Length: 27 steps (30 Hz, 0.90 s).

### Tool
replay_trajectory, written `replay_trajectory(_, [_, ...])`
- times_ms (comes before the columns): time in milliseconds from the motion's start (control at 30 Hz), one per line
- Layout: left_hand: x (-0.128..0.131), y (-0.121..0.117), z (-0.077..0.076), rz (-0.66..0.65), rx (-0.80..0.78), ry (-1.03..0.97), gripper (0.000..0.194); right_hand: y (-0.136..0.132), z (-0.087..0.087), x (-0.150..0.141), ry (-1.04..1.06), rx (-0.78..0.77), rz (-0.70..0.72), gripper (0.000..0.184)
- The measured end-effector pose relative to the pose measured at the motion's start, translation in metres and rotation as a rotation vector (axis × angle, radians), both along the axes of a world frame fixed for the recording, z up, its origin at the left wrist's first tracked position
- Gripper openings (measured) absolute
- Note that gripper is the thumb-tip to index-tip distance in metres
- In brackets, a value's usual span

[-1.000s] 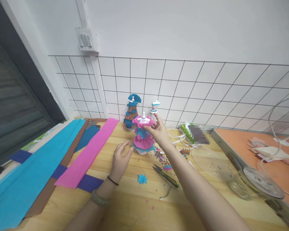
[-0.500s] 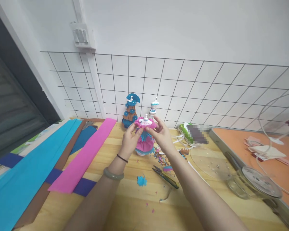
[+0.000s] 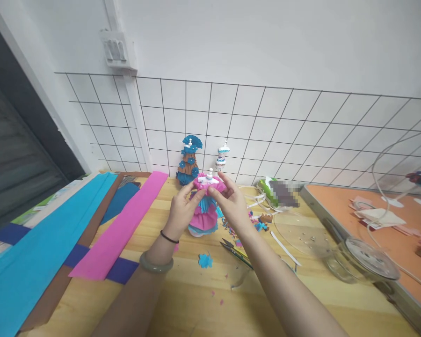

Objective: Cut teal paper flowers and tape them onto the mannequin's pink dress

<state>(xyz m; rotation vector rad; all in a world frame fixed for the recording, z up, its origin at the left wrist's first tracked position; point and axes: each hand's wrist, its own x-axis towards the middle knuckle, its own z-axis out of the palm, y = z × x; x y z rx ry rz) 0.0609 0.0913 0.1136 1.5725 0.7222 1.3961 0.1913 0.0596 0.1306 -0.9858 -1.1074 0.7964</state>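
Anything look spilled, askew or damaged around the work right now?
Mostly litter: paper scraps lie scattered beside the right hand, and small pink bits lie loose on the table, like stray offcuts. The pink figure held by it and the left hand shows no clear damage.

White wall, black grid across its lower part; switch box mounted left; wooden table below.
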Motion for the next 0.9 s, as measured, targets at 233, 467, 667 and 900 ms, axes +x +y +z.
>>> replay_trajectory(233, [-0.012, -0.001, -0.001, -0.148, -0.132, -0.186, 0.051, -0.012, -0.002, -0.015, 0.041, -0.028, 0.03, 0.069])
replay_trajectory(467, [-0.024, 0.004, 0.003, -0.165, -0.159, -0.164, 0.055, -0.019, -0.022, -0.013, 0.075, -0.017, 0.054, 0.072])
replay_trajectory(667, [-0.027, 0.002, 0.004, -0.147, -0.146, -0.155, 0.059, -0.036, -0.024, -0.026, -0.375, 0.077, -0.109, 0.044])
replay_trajectory(900, [-0.017, -0.012, 0.009, -0.138, -0.149, -0.122, 0.059, -0.044, -0.016, -0.035, -0.451, 0.107, -0.144, 0.047])
